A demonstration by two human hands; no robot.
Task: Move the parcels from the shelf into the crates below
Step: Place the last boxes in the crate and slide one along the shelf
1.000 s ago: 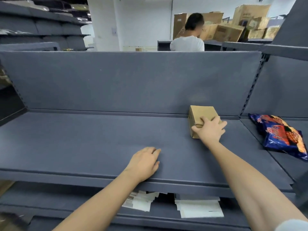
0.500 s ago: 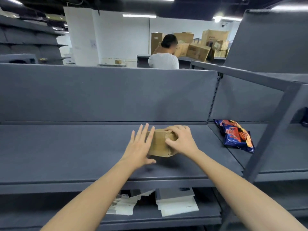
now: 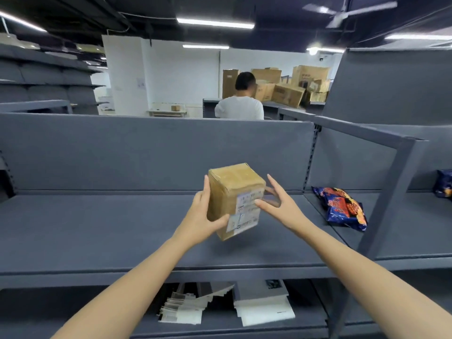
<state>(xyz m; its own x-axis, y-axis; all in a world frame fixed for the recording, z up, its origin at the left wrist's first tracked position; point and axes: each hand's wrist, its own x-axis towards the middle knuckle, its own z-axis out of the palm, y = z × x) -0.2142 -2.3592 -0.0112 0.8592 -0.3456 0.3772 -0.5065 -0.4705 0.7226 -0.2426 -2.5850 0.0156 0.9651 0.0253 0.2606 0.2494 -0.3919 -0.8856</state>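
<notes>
A small brown cardboard parcel (image 3: 232, 189) with a white label on its near face is in the air, tilted, just above the grey shelf (image 3: 97, 228). My left hand (image 3: 203, 216) grips it from the left, thumb curled under its near lower edge. My right hand (image 3: 281, 206) is at the parcel's right side with fingers straight and spread, the thumb touching the label face. No crate is in view.
A blue and red snack bag (image 3: 344, 209) lies on the shelf section to the right, behind a grey upright post (image 3: 389, 196). Another blue bag (image 3: 444, 183) shows at the far right edge. Stacks of paper (image 3: 264, 304) lie on the lower shelf. A person (image 3: 241, 104) stands beyond the shelf back.
The parcel has come up off the shelf and now stands taller in my hands. My left hand has closed round its left side; my right hand has loosened, fingers spread.
</notes>
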